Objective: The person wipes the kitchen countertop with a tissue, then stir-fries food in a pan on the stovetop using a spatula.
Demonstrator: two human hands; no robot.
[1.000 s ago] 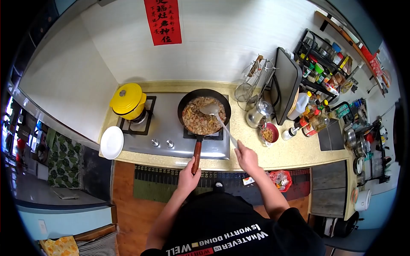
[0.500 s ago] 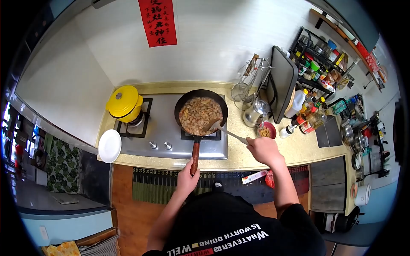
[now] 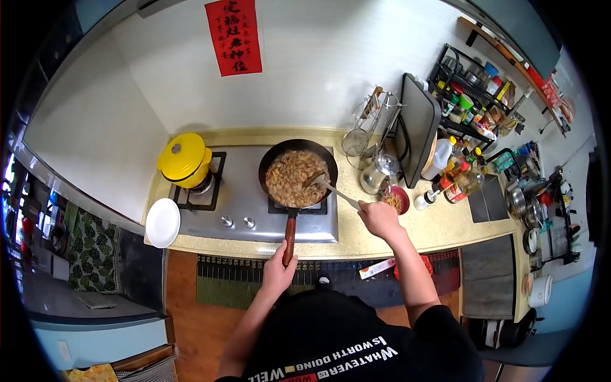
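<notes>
Left hand (image 3: pixel 278 270) grips the pan's handle (image 3: pixel 290 240) at six o'clock, probably steadying it; right hand (image 3: pixel 380 220) grasps the spatula (image 3: pixel 338 193), its blade angled into the food (image 3: pixel 294 177).

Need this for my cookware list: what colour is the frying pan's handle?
The handle is reddish-brown, seen best in the head view.

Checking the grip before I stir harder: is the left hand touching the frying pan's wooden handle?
Touching. The head view shows the left hand against the near end of the wooden handle, with no gap visible.
</notes>
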